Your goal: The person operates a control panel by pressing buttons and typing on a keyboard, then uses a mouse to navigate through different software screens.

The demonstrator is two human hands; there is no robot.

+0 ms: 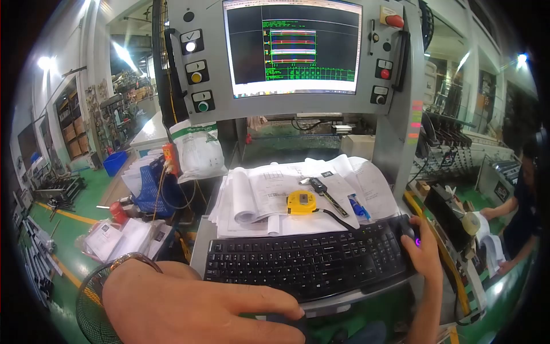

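Note:
My left hand (200, 304) is in front of the black keyboard (309, 261), at its lower left edge, with fingers apart and nothing in them. At the keyboard's right end my right hand (422, 249) is wrapped round a dark mouse (407, 229) with a small purple light. Behind the keyboard lie paper drawings (263, 192), one of them rolled. On them rest a yellow tape measure (301, 202), a black marker-like tool (327, 196) and a blue pen (358, 207). Above, a monitor (295, 49) shows green line drawings and a table on black.
Buttons (196, 77) flank the monitor, with a red knob (394, 21) at upper right. A white bag (197, 150) and a blue basket (153, 192) are at left. A wire mesh holder (94, 301) is beside my left hand. Another person (521, 200) stands at far right.

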